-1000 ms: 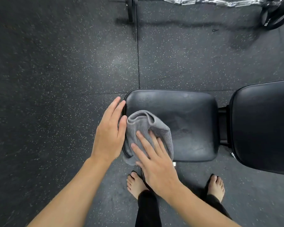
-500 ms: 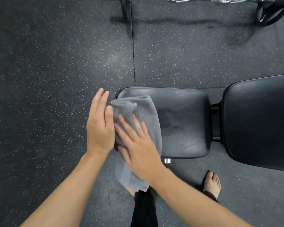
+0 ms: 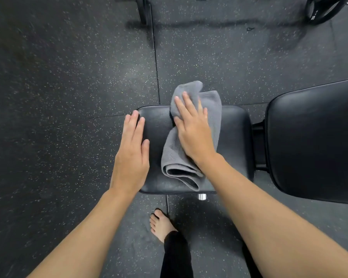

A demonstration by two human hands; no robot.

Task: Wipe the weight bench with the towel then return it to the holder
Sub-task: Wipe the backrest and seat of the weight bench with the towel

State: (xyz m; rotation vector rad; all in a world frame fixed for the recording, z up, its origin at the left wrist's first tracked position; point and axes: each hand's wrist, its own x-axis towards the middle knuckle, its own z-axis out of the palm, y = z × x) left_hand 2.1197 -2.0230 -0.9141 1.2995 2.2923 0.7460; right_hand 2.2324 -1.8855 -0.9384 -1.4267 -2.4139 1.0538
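Note:
A grey folded towel [image 3: 175, 161] lies across the black seat pad [image 3: 235, 137] of the weight bench, its far end hanging over the pad's far edge. My right hand [image 3: 193, 129] presses flat on the towel, fingers spread. At the pad's left edge my left hand [image 3: 132, 155] rests flat with fingers together and holds nothing. The bench's black back pad [image 3: 313, 141] lies to the right, joined by a dark bracket. No towel holder is in view.
Dark speckled rubber floor [image 3: 68, 97] surrounds the bench. A barbell with a black plate [image 3: 321, 9] lies along the top edge, with a stand leg [image 3: 144, 11] further left. My bare foot [image 3: 161, 225] stands just below the seat pad.
My right hand has pushed the towel from the seat pad's left edge toward its middle and far edge. The left hand stayed at the left edge of the pad.

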